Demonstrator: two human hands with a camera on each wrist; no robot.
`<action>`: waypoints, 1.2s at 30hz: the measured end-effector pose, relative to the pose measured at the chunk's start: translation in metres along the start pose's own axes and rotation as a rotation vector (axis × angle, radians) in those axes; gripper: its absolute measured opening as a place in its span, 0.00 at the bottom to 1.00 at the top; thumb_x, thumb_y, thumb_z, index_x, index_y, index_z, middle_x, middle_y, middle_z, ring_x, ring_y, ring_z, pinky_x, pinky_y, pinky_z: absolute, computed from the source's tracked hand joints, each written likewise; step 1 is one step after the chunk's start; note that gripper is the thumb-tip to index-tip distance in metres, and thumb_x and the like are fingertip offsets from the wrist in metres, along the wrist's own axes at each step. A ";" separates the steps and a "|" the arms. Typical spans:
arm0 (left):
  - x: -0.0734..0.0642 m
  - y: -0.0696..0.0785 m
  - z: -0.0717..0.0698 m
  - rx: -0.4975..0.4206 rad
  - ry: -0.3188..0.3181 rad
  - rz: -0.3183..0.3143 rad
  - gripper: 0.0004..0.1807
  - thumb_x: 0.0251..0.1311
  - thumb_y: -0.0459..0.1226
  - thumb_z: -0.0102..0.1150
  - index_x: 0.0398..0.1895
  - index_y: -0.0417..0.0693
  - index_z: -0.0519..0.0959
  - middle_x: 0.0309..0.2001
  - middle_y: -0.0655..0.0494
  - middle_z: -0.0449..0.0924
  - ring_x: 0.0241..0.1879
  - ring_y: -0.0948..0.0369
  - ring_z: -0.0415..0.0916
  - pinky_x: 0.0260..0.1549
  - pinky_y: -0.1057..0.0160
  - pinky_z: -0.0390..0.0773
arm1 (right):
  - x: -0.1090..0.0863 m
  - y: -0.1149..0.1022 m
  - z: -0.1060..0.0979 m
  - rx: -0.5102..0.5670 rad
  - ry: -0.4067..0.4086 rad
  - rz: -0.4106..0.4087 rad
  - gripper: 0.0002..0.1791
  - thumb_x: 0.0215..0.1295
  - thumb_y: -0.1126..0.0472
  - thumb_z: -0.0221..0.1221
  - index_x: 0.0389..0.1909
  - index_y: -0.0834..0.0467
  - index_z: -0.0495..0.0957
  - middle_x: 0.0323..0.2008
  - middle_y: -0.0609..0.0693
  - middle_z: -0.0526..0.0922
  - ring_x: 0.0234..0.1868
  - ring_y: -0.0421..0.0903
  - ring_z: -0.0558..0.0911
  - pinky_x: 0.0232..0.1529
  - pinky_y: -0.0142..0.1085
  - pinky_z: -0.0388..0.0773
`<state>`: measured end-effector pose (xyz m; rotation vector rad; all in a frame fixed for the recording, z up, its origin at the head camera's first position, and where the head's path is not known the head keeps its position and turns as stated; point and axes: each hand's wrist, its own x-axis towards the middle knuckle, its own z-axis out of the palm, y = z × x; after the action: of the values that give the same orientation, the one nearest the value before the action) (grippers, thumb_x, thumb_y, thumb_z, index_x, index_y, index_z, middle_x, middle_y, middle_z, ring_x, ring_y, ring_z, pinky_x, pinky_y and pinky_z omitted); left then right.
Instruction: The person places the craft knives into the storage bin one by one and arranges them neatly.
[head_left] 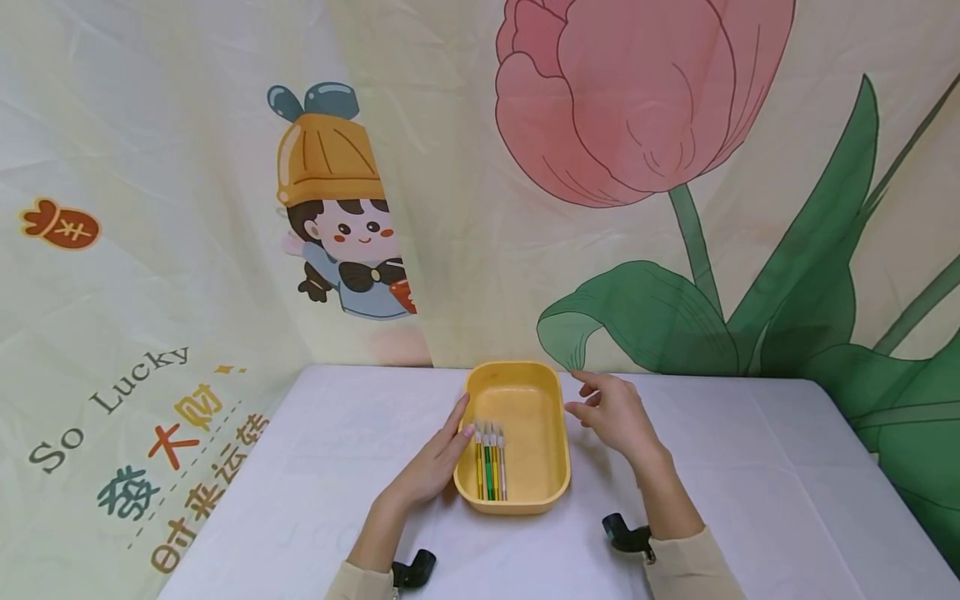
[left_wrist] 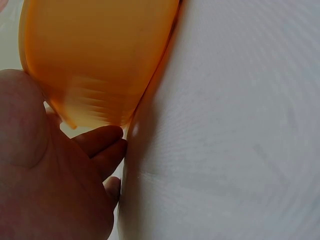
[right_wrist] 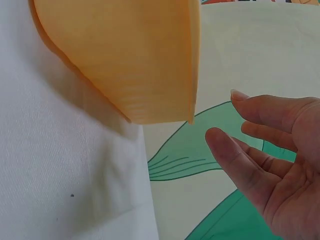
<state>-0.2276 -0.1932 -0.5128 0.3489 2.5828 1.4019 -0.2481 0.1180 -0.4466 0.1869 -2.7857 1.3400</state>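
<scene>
A yellow rectangular tray (head_left: 536,442) with rounded corners stands on the white-covered table. Several slim, pen-like sticks (head_left: 491,467) in yellow, green and white lie side by side along its left side, their pale narrow ends pointing away from me. Against the tray's left wall rests my left hand (head_left: 431,467), fingers extended along the outside and thumb at the rim. The left wrist view shows these fingers (left_wrist: 107,142) touching the wall low down. My right hand (head_left: 615,417) hovers just right of the tray, apart from it, fingers loosely bent and holding nothing.
The white tablecloth (head_left: 750,467) spreads around the tray. Behind the table hangs a cloth backdrop (head_left: 465,250) printed with a tulip and a cartoon figure. Black wrist devices (head_left: 626,533) sit below both hands.
</scene>
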 end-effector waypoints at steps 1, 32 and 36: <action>0.000 0.000 0.000 0.000 0.001 0.001 0.34 0.83 0.56 0.36 0.86 0.72 0.41 0.85 0.58 0.45 0.83 0.51 0.46 0.81 0.42 0.47 | 0.000 0.001 -0.001 0.002 0.002 0.006 0.34 0.63 0.61 0.73 0.70 0.56 0.77 0.50 0.59 0.84 0.31 0.43 0.84 0.32 0.34 0.85; 0.000 -0.003 0.000 -0.001 0.002 0.001 0.34 0.81 0.59 0.37 0.85 0.74 0.43 0.84 0.62 0.47 0.83 0.55 0.46 0.81 0.45 0.48 | 0.000 0.030 -0.025 0.037 -0.027 0.035 0.35 0.64 0.62 0.72 0.72 0.60 0.74 0.55 0.66 0.83 0.41 0.51 0.86 0.35 0.36 0.89; 0.001 -0.003 0.000 0.000 0.003 0.000 0.35 0.81 0.59 0.37 0.85 0.74 0.43 0.84 0.63 0.47 0.83 0.55 0.46 0.81 0.44 0.48 | -0.001 0.031 -0.027 0.032 -0.023 0.029 0.35 0.64 0.63 0.72 0.72 0.62 0.73 0.55 0.67 0.82 0.41 0.51 0.86 0.35 0.36 0.89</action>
<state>-0.2287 -0.1949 -0.5151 0.3471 2.5847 1.4035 -0.2516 0.1582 -0.4536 0.1646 -2.7976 1.3977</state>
